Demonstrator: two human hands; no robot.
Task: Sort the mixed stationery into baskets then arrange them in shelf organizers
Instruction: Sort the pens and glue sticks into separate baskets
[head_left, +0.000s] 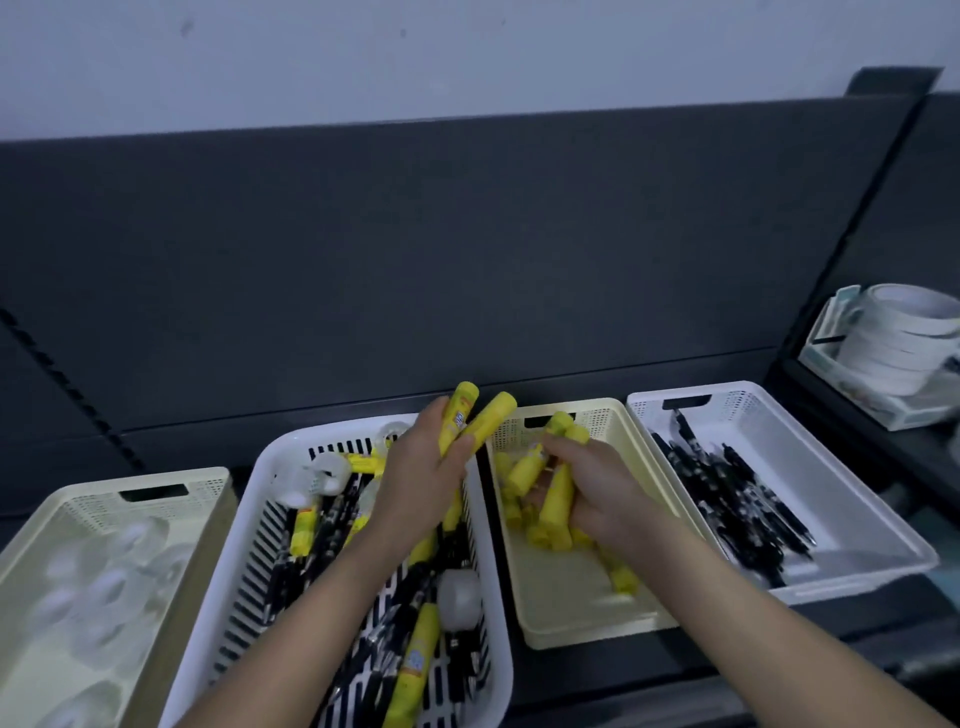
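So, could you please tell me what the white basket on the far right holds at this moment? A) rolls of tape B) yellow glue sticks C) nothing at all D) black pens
D: the white basket on the far right holds only a heap of black pens, while the yellow glue sticks lie in the cream basket beside it.
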